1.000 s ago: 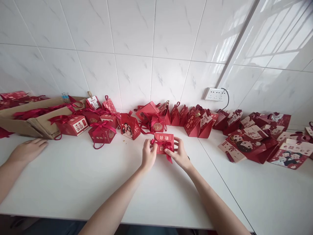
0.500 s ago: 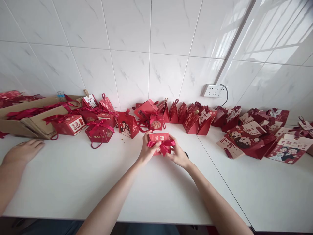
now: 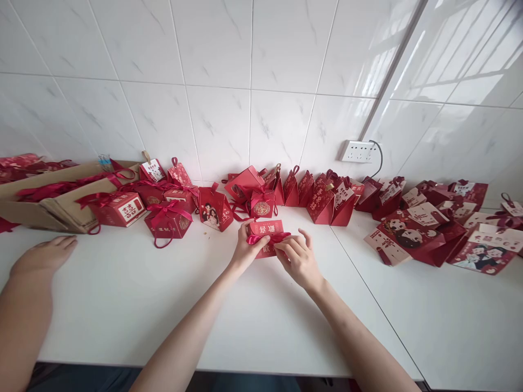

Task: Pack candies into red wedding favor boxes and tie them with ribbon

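At the middle of the white table (image 3: 229, 326) is a small red gift box (image 3: 265, 226) with pale lettering, wrapped by a dark red ribbon (image 3: 279, 237) tied in a bow. My left hand (image 3: 247, 247) grips the box from its left side, thumb pressed on the ribbon near the knot. On the right, my right hand (image 3: 300, 260) pinches the bow's right part between thumb and fingers, its other fingers raised. The pinching fingertips partly cover the ribbon there.
Several finished-looking red boxes with ribbons (image 3: 168, 219) stand left, beside a cardboard box (image 3: 67, 209) of ribbons. Red gift boxes (image 3: 321, 204) line the wall, with more (image 3: 412, 231) at right. Another person's hand (image 3: 43, 253) rests at far left. A power strip (image 3: 359, 151) is on the wall.
My right hand has turned over the box, from holding its right side to pinching the ribbon. The bow's hanging part no longer shows. My left hand keeps its hold.
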`<state>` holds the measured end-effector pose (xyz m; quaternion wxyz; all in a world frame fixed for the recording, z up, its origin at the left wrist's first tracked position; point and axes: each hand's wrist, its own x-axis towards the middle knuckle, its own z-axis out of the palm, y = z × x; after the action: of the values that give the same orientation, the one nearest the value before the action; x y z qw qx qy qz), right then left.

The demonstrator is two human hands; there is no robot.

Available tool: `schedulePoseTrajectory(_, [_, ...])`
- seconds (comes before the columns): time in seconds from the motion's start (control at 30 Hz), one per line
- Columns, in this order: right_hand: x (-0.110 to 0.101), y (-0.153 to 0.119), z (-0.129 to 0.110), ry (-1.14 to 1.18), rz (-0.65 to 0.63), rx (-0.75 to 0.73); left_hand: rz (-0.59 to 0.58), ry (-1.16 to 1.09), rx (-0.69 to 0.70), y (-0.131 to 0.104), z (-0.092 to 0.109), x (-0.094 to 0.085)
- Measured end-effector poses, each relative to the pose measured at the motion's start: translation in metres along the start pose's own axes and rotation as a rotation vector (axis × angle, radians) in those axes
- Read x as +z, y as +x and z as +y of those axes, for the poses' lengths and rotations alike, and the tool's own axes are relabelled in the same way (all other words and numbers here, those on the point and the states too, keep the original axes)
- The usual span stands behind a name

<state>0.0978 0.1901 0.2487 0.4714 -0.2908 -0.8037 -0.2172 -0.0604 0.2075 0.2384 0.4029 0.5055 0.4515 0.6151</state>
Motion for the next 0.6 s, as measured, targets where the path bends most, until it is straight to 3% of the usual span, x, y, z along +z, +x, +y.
schedulePoseTrajectory(0.17, [-0.001, 0.003, -0.013, 0.013, -0.011, 0.000, -0.086, 0.006, -0.047, -0.002, 0.006, 0.000])
schedulePoseTrajectory(0.33, [0.006, 0.000, -0.028, 0.054, -0.123, 0.028, -0.101, 0.009, -0.085, -0.003, 0.012, 0.001])
schedulePoseTrajectory(0.5, [0.002, -0.003, -0.029, 0.256, -0.174, 0.070, -0.091, 0.053, -0.039, -0.001, 0.009, -0.001])
schedulePoseTrajectory(0.6, [-0.006, 0.000, -0.021, 0.356, -0.142, 0.234, -0.105, 0.044, -0.026, 0.000, 0.005, -0.002])
